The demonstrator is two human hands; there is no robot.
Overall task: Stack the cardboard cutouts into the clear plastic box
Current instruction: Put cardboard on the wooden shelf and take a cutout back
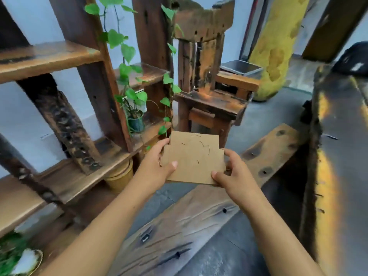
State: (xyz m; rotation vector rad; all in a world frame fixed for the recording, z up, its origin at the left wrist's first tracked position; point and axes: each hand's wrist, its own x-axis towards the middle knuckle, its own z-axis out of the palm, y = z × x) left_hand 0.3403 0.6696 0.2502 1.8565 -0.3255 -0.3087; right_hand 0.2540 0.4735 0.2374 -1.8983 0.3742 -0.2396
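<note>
Fingers of our left hand (157, 166) and right hand (233, 176) pinch the cardboard cutouts (193, 158) from nine and three o'clock, probably squaring the edges before stacking. They hover above the wooden plank (191, 222); no plastic box shows.

The cardboard cutouts (194, 158) between the 2 hands are matt brown card, smooth-faced, with thin cut lines scored across the top sheet. Under the hands lies a wooden plank (199, 220), rough, weathered and deeply grained, dotted with dark holes. Left of the left hand (157, 166), the shelf (65, 176) is dark, worn timber, with a dull sheen on its boards. Beyond the hands stands a chair (209, 96) of cracked old wood. The floor (266, 116) beside it looks like matt grey concrete.
</note>
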